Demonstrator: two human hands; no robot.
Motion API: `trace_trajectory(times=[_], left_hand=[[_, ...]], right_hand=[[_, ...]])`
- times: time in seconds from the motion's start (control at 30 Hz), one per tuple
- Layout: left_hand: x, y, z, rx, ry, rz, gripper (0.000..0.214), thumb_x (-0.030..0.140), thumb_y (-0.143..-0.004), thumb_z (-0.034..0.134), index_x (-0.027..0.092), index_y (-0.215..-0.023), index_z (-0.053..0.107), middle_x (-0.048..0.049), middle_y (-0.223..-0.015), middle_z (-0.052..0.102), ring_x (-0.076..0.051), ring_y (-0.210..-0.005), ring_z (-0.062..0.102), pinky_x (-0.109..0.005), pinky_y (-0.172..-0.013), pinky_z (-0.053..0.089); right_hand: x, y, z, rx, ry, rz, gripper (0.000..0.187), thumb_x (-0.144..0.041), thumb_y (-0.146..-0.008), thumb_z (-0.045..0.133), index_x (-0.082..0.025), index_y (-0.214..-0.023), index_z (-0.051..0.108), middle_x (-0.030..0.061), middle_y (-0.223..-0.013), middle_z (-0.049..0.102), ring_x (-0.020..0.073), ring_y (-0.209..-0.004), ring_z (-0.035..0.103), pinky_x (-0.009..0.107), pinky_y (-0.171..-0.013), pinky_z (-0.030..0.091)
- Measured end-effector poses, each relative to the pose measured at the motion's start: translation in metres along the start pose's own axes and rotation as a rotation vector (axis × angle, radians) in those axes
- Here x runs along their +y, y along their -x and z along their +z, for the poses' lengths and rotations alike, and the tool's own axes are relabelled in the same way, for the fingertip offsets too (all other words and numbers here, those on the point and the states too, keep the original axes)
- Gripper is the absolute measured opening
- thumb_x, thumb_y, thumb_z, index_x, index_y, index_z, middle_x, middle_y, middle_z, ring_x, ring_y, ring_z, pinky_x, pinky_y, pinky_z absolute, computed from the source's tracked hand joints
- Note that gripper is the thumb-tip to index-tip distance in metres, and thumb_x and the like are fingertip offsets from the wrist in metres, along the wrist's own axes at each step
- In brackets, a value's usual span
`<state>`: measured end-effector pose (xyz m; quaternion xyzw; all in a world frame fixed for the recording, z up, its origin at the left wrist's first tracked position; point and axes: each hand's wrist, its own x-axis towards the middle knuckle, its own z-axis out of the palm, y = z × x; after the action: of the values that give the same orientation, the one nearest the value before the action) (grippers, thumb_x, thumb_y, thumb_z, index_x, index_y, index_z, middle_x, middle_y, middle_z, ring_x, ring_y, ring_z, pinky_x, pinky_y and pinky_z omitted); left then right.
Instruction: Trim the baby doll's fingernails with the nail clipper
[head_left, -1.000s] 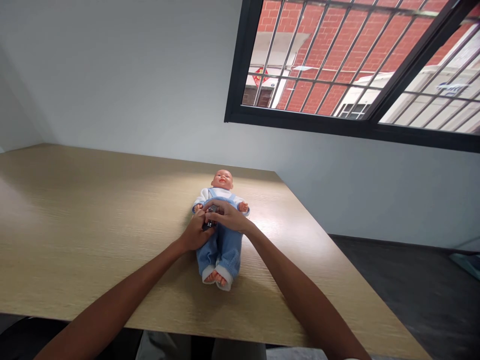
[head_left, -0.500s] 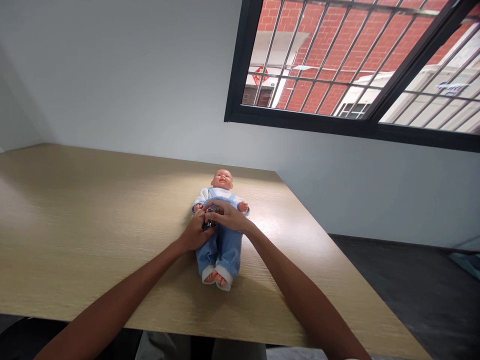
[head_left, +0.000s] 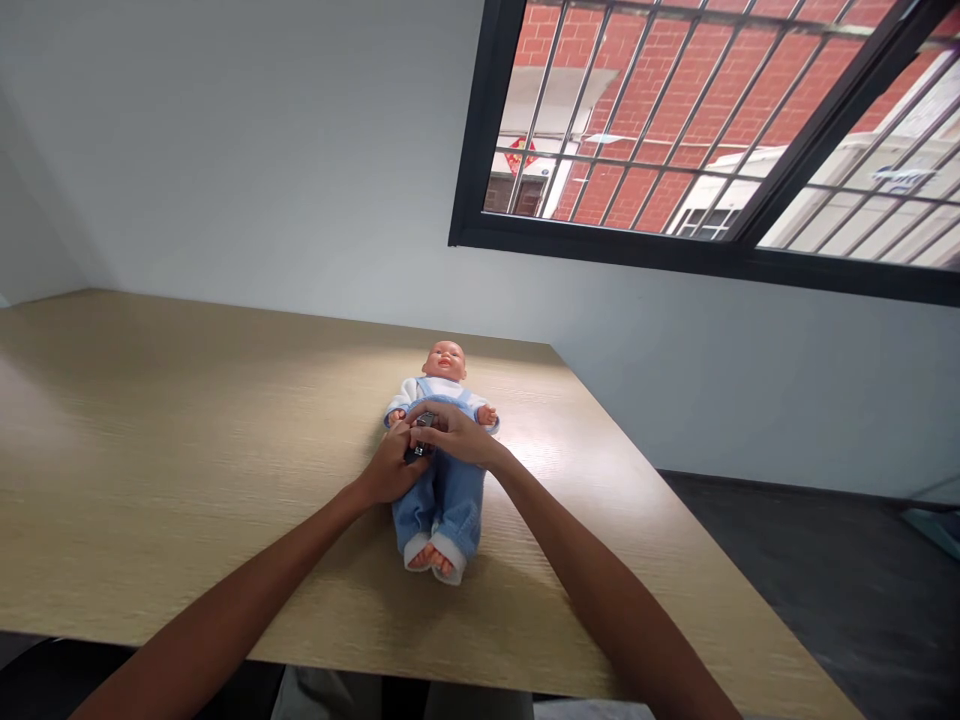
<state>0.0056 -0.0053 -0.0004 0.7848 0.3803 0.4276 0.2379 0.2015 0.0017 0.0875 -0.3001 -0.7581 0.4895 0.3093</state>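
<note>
Head view: my left hand [head_left: 390, 466] and right hand [head_left: 459, 436] clamped fingers on a small dark object [head_left: 422, 437] on the baby doll's [head_left: 442, 515] chest, a step calling for a steady hold.

Daylight is entering through the barred window [head_left: 622, 120], glare is spreading across the wooden tabletop [head_left: 570, 470], and wide-angle distortion is bending the picture's edges.
</note>
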Motion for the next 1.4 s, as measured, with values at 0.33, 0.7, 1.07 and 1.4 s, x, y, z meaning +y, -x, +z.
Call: trace_trajectory(times=[0.33, 0.7, 1.07, 1.4], left_hand=[[0.0033, -0.0006, 0.0004, 0.010, 0.026, 0.021, 0.030, 0.022, -0.089, 0.076, 0.019, -0.118, 0.079, -0.0128, -0.127, 0.079, -0.036, -0.127, 0.072, -0.065, -0.131, 0.051], [-0.0010, 0.0002, 0.0016, 0.003, 0.025, 0.018, 0.028, 0.021, -0.088, 0.075, 0.018, -0.115, 0.080, -0.0136, -0.126, 0.078, -0.037, -0.126, 0.072, -0.066, -0.126, 0.053], [0.0000, -0.0004, 0.0015, 0.012, 0.032, 0.022, 0.028, 0.022, -0.087, 0.077, 0.019, -0.115, 0.081, -0.0131, -0.125, 0.078, -0.038, -0.126, 0.071, -0.068, -0.128, 0.052], [-0.0035, 0.0010, 0.0030, 0.014, 0.024, 0.014, 0.027, 0.023, -0.088, 0.076, 0.020, -0.114, 0.079, -0.0118, -0.120, 0.077, -0.035, -0.120, 0.071, -0.062, -0.121, 0.057]], right_hand=[[-0.0003, 0.0004, 0.0002, 0.015, 0.014, -0.002, 0.047, -0.062, -0.096, 0.085, -0.021, -0.117, 0.074, 0.0035, -0.094, 0.079, 0.0206, -0.084, 0.072, 0.033, -0.074, 0.053], [0.0034, -0.0004, -0.0011, 0.008, 0.041, 0.005, 0.039, -0.057, -0.101, 0.085, -0.024, -0.118, 0.076, 0.0016, -0.087, 0.074, 0.0208, -0.084, 0.071, 0.032, -0.071, 0.057], [0.0021, 0.0003, -0.0019, 0.012, 0.055, -0.010, 0.035, -0.054, -0.103, 0.082, -0.023, -0.119, 0.075, 0.0028, -0.092, 0.077, 0.0207, -0.084, 0.072, 0.032, -0.072, 0.057], [0.0027, -0.0003, -0.0009, 0.004, 0.027, -0.001, 0.038, -0.056, -0.102, 0.083, -0.023, -0.117, 0.075, 0.0030, -0.093, 0.077, 0.0204, -0.086, 0.072, 0.032, -0.073, 0.058]])
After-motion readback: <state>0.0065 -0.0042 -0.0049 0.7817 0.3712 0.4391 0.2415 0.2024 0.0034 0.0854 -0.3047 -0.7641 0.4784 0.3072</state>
